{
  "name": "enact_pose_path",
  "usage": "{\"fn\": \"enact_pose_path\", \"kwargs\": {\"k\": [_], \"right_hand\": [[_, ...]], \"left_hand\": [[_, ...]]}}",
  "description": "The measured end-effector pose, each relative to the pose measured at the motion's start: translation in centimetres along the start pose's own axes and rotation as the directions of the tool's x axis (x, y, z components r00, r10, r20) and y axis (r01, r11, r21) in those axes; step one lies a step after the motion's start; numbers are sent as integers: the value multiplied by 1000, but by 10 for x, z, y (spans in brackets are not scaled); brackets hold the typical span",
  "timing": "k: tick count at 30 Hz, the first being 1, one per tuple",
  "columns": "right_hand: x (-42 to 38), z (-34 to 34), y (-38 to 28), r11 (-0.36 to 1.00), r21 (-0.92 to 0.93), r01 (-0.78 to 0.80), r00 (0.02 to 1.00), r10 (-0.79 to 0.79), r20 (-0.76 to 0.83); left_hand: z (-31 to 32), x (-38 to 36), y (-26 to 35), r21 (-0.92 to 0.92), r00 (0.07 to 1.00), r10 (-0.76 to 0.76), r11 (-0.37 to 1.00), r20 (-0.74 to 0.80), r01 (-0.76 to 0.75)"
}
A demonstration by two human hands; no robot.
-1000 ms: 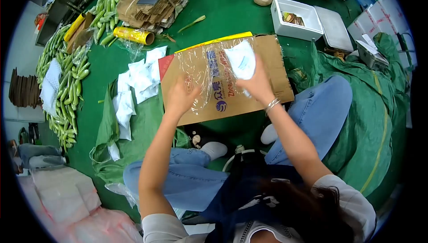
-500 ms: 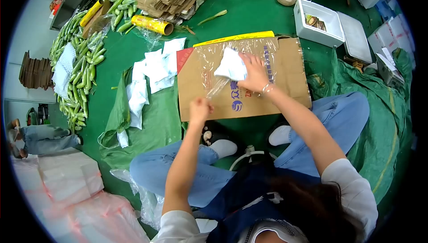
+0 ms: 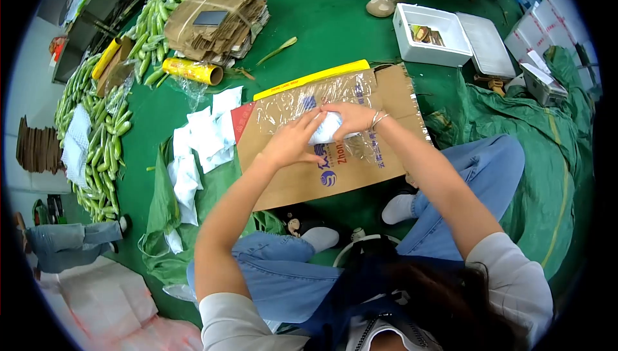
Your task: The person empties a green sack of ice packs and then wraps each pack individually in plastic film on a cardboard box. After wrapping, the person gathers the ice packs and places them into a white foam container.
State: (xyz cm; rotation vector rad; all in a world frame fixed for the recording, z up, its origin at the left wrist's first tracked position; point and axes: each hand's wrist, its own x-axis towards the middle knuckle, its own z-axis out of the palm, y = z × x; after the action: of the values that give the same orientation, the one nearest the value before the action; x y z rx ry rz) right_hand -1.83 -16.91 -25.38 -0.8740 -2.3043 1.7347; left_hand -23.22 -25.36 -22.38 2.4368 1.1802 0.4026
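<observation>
A white packet (image 3: 326,129) lies on a flattened cardboard box (image 3: 283,187) in front of me, over a sheet of clear plastic film (image 3: 368,148). My left hand (image 3: 295,140) curves round the packet's left side, thumb below and fingers at its upper edge. From the right, my right hand (image 3: 353,119) grips the packet, its fingers meeting those of the left. Part of the packet is hidden under both hands. Along the far edge of the cardboard lies a yellow film box (image 3: 312,79).
More white packets (image 3: 209,135) lie on a green sack (image 3: 164,203) at left. Beyond are a yellow film roll (image 3: 192,71), stacked cardboard (image 3: 215,36) and piled green vegetables (image 3: 106,132). A white foam box (image 3: 430,52) stands at upper right, near another person's shoe (image 3: 383,2).
My left hand has moved from the cardboard's near-left edge up to the packet. Both hands now enclose the packet, and the film no longer stretches out to my left hand. The view has shifted.
</observation>
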Motion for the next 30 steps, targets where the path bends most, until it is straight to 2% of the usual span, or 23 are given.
{"fn": "enact_pose_path", "kwargs": {"k": [1,2,3,4,5,6,7,8,9,11,12,14,16,18,20,21,22,24,25,26,28,29,30], "right_hand": [[-2,8,9,995,79,59,992,-50,-116],[-7,21,17,996,72,55,991,-45,-125],[-16,40,21,915,371,158,866,52,-497],[-23,60,25,744,560,365,620,255,-742],[-40,79,39,974,175,141,517,79,-852],[-55,96,29,976,173,135,518,79,-852],[-76,110,5,967,-214,-136,564,-102,-819],[-91,118,-8,743,-566,-357,654,-234,-719],[-103,117,2,741,-565,-364,653,-230,-722],[-123,107,28,917,-352,-187,487,-225,-844],[-132,91,-3,974,-164,-156,377,-95,-921],[-140,60,-17,974,-110,-199,377,-28,-926],[-122,21,-49,997,63,-50,383,78,-920],[-91,4,-49,998,49,-42,551,64,-832],[-75,25,-58,955,-260,-143,625,-116,-772],[-86,40,-75,935,-326,-142,693,-141,-707],[-99,56,-75,913,-386,-132,762,-156,-629],[-129,85,-72,887,-448,-110,829,-167,-533],[-145,99,-73,804,-593,-45,845,-286,-452],[-156,108,-72,697,-716,22,849,-391,-356],[-160,123,-51,652,-758,-9,899,-326,-292],[-160,127,-39,598,-800,-37,939,-253,-232],[-161,128,-35,603,-797,-38,939,-251,-235]], "left_hand": [[0,0,-6,-2,1000,11,1000,1,-11],[0,2,-12,124,997,14,992,71,-23],[0,4,-18,247,990,8,968,139,-43],[-1,5,-20,247,991,19,968,134,-52],[-2,5,-20,216,995,51,974,90,-70],[-2,3,-19,182,996,79,980,46,-87],[-5,3,-17,176,996,12,984,84,-27],[-4,2,-13,164,996,16,986,88,-30],[-5,3,-11,169,996,5,985,89,-20],[-11,3,-11,173,996,9,985,85,-24],[-11,1,-9,171,996,10,985,85,-24],[-8,0,0,84,1000,-10,996,27,8],[-8,2,18,53,1000,-4,999,-9,5],[-11,0,38,28,999,-15,999,-35,16],[-21,0,53,-58,992,-97,993,75,101],[-25,-3,59,-91,971,-217,970,96,226],[-25,-5,57,-88,970,-226,968,94,234],[-10,-10,38,-337,837,-332,802,434,493],[14,-19,24,-498,852,-310,706,422,503],[29,-25,22,-500,849,-315,700,425,510],[49,-29,22,-636,795,-335,478,506,606],[56,-28,17,-575,677,-334,360,656,735],[53,-23,19,-571,673,-334,358,660,738]]}}
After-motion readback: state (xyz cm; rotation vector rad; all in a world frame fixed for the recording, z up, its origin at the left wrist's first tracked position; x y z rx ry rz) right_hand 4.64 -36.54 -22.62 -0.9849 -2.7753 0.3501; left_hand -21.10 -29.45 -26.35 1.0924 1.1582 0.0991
